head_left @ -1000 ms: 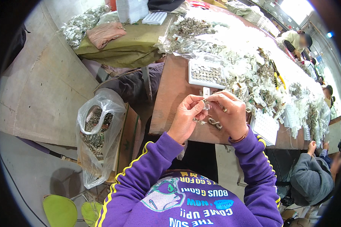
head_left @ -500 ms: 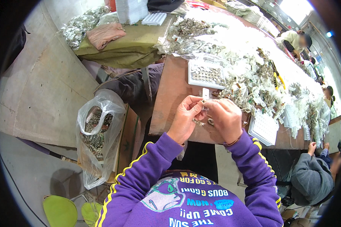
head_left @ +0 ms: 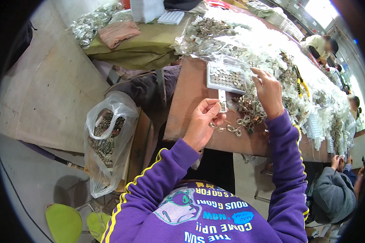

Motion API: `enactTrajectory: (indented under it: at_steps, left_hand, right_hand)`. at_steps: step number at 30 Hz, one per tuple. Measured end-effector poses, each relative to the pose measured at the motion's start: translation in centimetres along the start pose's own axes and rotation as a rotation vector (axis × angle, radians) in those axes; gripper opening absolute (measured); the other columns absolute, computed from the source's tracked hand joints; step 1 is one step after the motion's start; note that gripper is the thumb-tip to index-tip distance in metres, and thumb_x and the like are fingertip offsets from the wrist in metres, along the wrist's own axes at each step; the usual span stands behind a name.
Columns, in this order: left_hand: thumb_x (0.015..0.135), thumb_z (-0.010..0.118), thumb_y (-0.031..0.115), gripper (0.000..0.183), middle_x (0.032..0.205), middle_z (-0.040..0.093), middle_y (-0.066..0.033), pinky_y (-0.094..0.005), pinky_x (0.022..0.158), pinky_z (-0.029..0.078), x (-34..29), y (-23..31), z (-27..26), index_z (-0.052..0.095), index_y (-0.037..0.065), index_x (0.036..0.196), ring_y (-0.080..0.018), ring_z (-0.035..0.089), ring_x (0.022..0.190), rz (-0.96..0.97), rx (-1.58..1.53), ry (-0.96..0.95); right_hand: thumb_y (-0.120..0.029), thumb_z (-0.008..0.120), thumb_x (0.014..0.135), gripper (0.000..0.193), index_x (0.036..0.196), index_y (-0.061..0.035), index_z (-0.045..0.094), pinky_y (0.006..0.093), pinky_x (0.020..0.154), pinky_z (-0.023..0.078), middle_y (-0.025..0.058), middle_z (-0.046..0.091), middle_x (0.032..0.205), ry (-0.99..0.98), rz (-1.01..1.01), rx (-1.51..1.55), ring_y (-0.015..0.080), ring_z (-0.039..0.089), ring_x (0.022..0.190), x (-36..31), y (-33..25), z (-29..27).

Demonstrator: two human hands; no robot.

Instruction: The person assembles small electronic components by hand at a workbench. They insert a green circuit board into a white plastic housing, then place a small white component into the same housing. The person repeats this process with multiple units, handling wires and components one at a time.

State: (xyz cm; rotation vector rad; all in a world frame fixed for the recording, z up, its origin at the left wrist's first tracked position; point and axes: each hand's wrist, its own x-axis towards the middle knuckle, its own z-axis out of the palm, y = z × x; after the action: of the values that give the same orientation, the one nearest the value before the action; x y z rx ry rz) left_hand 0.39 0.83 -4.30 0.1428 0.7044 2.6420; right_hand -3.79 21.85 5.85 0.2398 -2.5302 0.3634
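The left hand is raised just above the near edge of the brown wooden worktop; its thumb and fingers are pinched on a short string of small silvery metal links, which dangles to the right of the palm, and a narrow white strip stands up from the fingertips; the right hand reaches forward with fingers spread and slightly curled, resting on or just over the heap of tangled metal parts and clear plastic bags, beside the shallow white tray of small round metal pieces.

To do this picking well, it seems wise to keep the pinch on the links firm and the hand steady and low over the worktop, so a dropped piece lands on wood rather than the floor; the right hand should lift one piece free of the tangle rather than drag a clump toward the tray.

Whether the right fingertips touch a part cannot be told; how the white strip is joined to the links is too small to see; the clear plastic bag of metal scrap on the floor shows its contents only dimly; the far end of the worktop bends away toward the rim.
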Motion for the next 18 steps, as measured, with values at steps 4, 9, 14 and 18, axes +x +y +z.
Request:
enactTrajectory:
  at_steps: [4,9,14,18]
  left_hand:
    - [0.100,0.058,0.014,0.013,0.099,0.066,-0.0120,-0.0244,0.069,0.049,0.0,0.1,0.1,0.057,0.007,0.111,-0.0146,0.062,0.081,0.000,0.005,-0.025]
    - [0.098,0.061,0.012,0.015,0.089,0.064,-0.0057,-0.0230,0.061,0.046,-0.1,0.2,0.7,0.056,0.003,0.110,-0.0125,0.063,0.076,-0.005,-0.001,0.025]
    - [0.098,0.061,0.012,0.015,0.089,0.064,-0.0052,-0.0231,0.062,0.047,-0.2,0.3,1.0,0.056,0.003,0.110,-0.0123,0.063,0.076,-0.010,-0.013,0.027]
    - [0.098,0.061,0.012,0.015,0.090,0.064,-0.0059,-0.0233,0.062,0.047,-0.2,0.3,1.0,0.056,0.003,0.110,-0.0124,0.063,0.075,-0.017,-0.003,0.041]
  right_hand:
    - [-0.016,0.062,0.091,0.019,0.106,-0.0082,0.071,0.0426,0.074,0.053,0.0169,0.069,0.099,-0.251,0.016,-0.095,0.0380,0.066,0.084,0.4,2.8,3.2]
    - [-0.017,0.059,0.091,0.017,0.100,-0.0088,0.071,0.0429,0.074,0.054,0.0121,0.068,0.094,-0.180,-0.023,-0.140,0.0345,0.066,0.084,-0.4,3.0,4.8]
    - [-0.017,0.060,0.091,0.014,0.093,-0.0083,0.071,0.0435,0.071,0.053,0.0129,0.066,0.088,-0.185,-0.059,-0.171,0.0344,0.066,0.081,-0.3,2.6,4.5]
    - [-0.018,0.061,0.090,0.014,0.091,-0.0072,0.070,0.0436,0.071,0.053,0.0129,0.066,0.087,-0.178,-0.047,-0.151,0.0351,0.066,0.079,-0.4,2.6,4.3]
